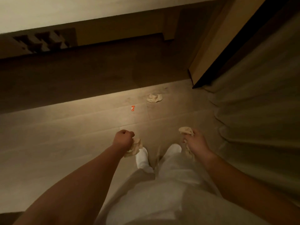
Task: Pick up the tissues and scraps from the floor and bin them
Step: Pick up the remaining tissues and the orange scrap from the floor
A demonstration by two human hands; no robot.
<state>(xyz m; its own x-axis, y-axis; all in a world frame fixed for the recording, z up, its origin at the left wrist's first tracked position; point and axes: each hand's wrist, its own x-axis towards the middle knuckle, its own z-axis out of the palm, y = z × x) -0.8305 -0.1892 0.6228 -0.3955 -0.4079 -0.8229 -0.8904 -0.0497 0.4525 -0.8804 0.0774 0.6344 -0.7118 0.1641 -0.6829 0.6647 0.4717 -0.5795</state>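
Note:
I stand on a pale wood floor (65,143) in dim warm light. My left hand (123,138) is a fist around crumpled tissues (135,146) that hang below it. My right hand (194,140) grips more crumpled tissues (185,131), one wad above the fingers and more trailing under the palm. Ahead on the floor lies a loose crumpled tissue (154,98). To its left and a little nearer lies a small orange wrapper scrap (133,108). No bin is in view.
A long curtain (259,103) hangs along the right and pools on the floor. A door or panel edge (211,51) stands ahead right. A dark low furniture base (81,70) runs across the far side. My white-socked feet (142,157) are below my hands.

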